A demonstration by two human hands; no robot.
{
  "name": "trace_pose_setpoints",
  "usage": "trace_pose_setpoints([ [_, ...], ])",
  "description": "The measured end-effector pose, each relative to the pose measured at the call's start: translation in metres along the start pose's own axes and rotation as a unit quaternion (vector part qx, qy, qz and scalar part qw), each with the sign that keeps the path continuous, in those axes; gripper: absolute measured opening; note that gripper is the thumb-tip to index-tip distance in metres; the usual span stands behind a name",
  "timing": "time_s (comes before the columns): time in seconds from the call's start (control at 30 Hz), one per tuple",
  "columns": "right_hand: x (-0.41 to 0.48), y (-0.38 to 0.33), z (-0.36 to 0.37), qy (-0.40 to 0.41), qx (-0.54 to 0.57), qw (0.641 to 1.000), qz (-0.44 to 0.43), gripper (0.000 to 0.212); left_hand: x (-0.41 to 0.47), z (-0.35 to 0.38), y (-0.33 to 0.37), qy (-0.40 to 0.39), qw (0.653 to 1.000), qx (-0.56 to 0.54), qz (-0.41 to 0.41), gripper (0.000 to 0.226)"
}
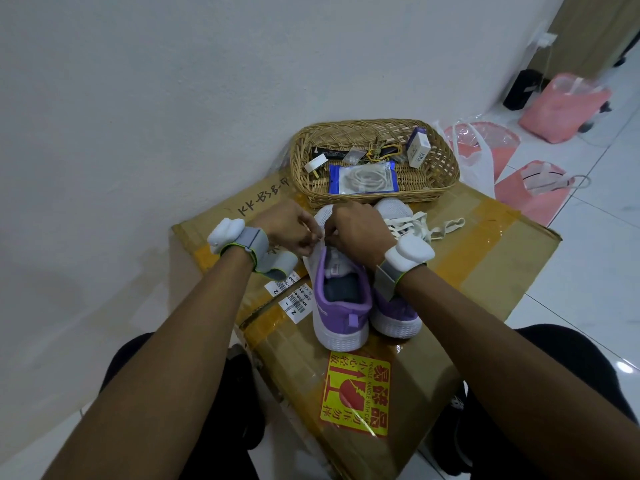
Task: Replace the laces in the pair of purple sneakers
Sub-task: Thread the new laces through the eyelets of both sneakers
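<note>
The person is sitting behind a cardboard box (485, 258) that is lying against the wall, and the pair of purple sneakers is standing on top of it, heels toward the person and toes toward a wicker basket (446, 157). Both hands are meeting over the front part of the left sneaker (343, 306), just above its tongue. The left hand (291, 230) is curling its fingers, and its grip is closing on a thin white lace (319, 244) at the edge of the shoe opening. The right hand (356, 233) is coming from the other side with bent fingers, and its grip is pinching the same lace, almost touching the left fingertips. The right sneaker (394, 310) is standing just beside the left one, touching it, and its loose cream lace (415, 223) is spreading out to the right over the box. Each wrist is wearing a grey band with a white device, one on the left wrist (227, 235) and one on the right wrist (408, 252). In the basket a blue packet (363, 178) with a coiled white cord is lying flat, and a small white carton (419, 148) is leaning against the far wall of the basket. A yellow and red fragile sticker (356, 396) is showing on the near part of the box. Pink bags (561, 105) are lying on the tiled floor at the right.
</note>
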State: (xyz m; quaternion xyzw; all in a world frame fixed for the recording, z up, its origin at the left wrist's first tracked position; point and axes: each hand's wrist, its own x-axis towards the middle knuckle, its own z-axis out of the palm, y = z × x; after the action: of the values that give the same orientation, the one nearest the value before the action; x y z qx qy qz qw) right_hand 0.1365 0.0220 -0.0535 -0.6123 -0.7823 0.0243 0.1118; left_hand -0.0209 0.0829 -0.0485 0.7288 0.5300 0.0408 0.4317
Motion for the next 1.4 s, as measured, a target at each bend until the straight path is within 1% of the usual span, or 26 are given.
trace_pose_setpoints([
  [0.1, 0.002, 0.001, 0.006, -0.008, -0.024, 0.999, 0.036, 0.013, -0.005, 0.004, -0.002, 0.034, 0.994, 0.078, 0.068, 0.011],
  [0.2, 0.004, 0.010, 0.005, -0.058, 0.073, 0.993, 0.067, 0.024, -0.001, 0.000, -0.008, 0.066, 0.986, 0.109, 0.108, 0.009],
  [0.27, 0.004, 0.017, -0.003, -0.098, 0.113, 0.986, 0.074, 0.033, -0.001, -0.006, -0.003, 0.131, 0.987, -0.055, 0.081, 0.011],
  [0.3, 0.004, 0.021, -0.005, -0.104, 0.115, 0.984, 0.083, 0.035, -0.003, -0.011, 0.003, 0.168, 0.962, -0.210, 0.053, 0.013],
  [0.33, 0.003, 0.023, -0.006, -0.100, 0.107, 0.984, 0.097, 0.036, -0.005, -0.016, 0.009, 0.185, 0.912, -0.365, 0.036, 0.015],
  [0.37, 0.002, 0.024, -0.006, -0.092, 0.100, 0.984, 0.111, 0.037, -0.006, -0.018, 0.014, 0.174, 0.863, -0.473, 0.028, 0.016],
  [0.4, 0.002, 0.024, -0.006, -0.086, 0.097, 0.984, 0.123, 0.037, -0.007, -0.017, 0.018, 0.158, 0.848, -0.506, 0.030, 0.015],
  [0.43, 0.002, 0.024, -0.005, -0.084, 0.096, 0.983, 0.130, 0.036, -0.008, -0.015, 0.018, 0.142, 0.881, -0.449, 0.035, 0.010],
  [0.47, 0.001, 0.023, -0.004, -0.084, 0.095, 0.982, 0.137, 0.036, -0.011, -0.011, 0.016, 0.117, 0.936, -0.328, 0.051, 0.003],
  [0.5, 0.002, 0.022, -0.003, -0.083, 0.092, 0.982, 0.144, 0.035, -0.015, -0.006, 0.014, 0.082, 0.980, -0.171, 0.065, 0.012],
  [0.53, 0.002, 0.021, -0.003, -0.080, 0.087, 0.981, 0.153, 0.034, -0.015, -0.001, 0.011, 0.046, 0.996, -0.031, 0.075, 0.025],
  [0.57, 0.002, 0.019, -0.003, -0.075, 0.081, 0.980, 0.163, 0.034, -0.015, 0.002, 0.008, 0.022, 0.993, 0.073, 0.089, 0.031],
  [0.6, 0.001, 0.018, -0.003, -0.073, 0.073, 0.980, 0.171, 0.034, -0.013, 0.003, 0.005, 0.021, 0.986, 0.125, 0.104, 0.030],
  [0.67, 0.000, 0.016, -0.003, -0.069, 0.057, 0.979, 0.184, 0.034, -0.012, -0.005, -0.003, 0.080, 0.978, 0.146, 0.123, 0.015],
  [0.73, 0.000, 0.014, -0.005, -0.067, 0.041, 0.977, 0.197, 0.035, -0.001, -0.021, -0.020, 0.210, 0.963, 0.161, 0.054, 0.009],
  [0.8, 0.000, 0.014, -0.007, -0.067, 0.031, 0.978, 0.197, 0.035, 0.005, -0.035, -0.042, 0.356, 0.916, 0.183, -0.038, 0.014],
  [0.83, 0.000, 0.014, -0.007, -0.068, 0.029, 0.978, 0.196, 0.035, 0.006, -0.037, -0.048, 0.379, 0.905, 0.183, -0.057, 0.016],
  [0.87, 0.000, 0.014, -0.007, -0.071, 0.028, 0.978, 0.193, 0.035, 0.004, -0.036, -0.047, 0.359, 0.916, 0.169, -0.052, 0.019],
  [0.97, 0.002, 0.017, -0.007, -0.079, 0.030, 0.979, 0.184, 0.035, -0.008, -0.021, -0.023, 0.167, 0.973, 0.148, 0.061, 0.034],
  [1.03, 0.002, 0.018, -0.006, -0.079, 0.036, 0.980, 0.178, 0.035, -0.017, -0.006, -0.004, 0.093, 0.973, 0.164, 0.130, 0.031],
  [1.1, 0.001, 0.021, -0.005, -0.076, 0.046, 0.981, 0.174, 0.034, -0.014, 0.005, 0.002, 0.095, 0.968, 0.156, 0.171, 0.019],
  [1.17, 0.001, 0.023, -0.004, -0.070, 0.054, 0.981, 0.172, 0.033, -0.008, 0.005, -0.001, 0.103, 0.970, 0.152, 0.162, 0.009],
  [1.23, 0.001, 0.025, -0.003, -0.065, 0.058, 0.982, 0.170, 0.032, 0.004, -0.005, -0.013, 0.184, 0.965, 0.173, 0.075, 0.010],
  [1.3, 0.001, 0.025, -0.001, -0.062, 0.054, 0.982, 0.172, 0.032, 0.010, -0.021, -0.032, 0.313, 0.925, 0.209, -0.049, 0.016],
  [1.33, 0.002, 0.025, 0.000, -0.062, 0.053, 0.982, 0.172, 0.032, 0.011, -0.026, -0.040, 0.341, 0.908, 0.227, -0.086, 0.016],
  [1.4, 0.002, 0.026, 0.000, -0.065, 0.053, 0.982, 0.171, 0.032, 0.008, -0.023, -0.040, 0.309, 0.922, 0.220, -0.078, 0.024],
])
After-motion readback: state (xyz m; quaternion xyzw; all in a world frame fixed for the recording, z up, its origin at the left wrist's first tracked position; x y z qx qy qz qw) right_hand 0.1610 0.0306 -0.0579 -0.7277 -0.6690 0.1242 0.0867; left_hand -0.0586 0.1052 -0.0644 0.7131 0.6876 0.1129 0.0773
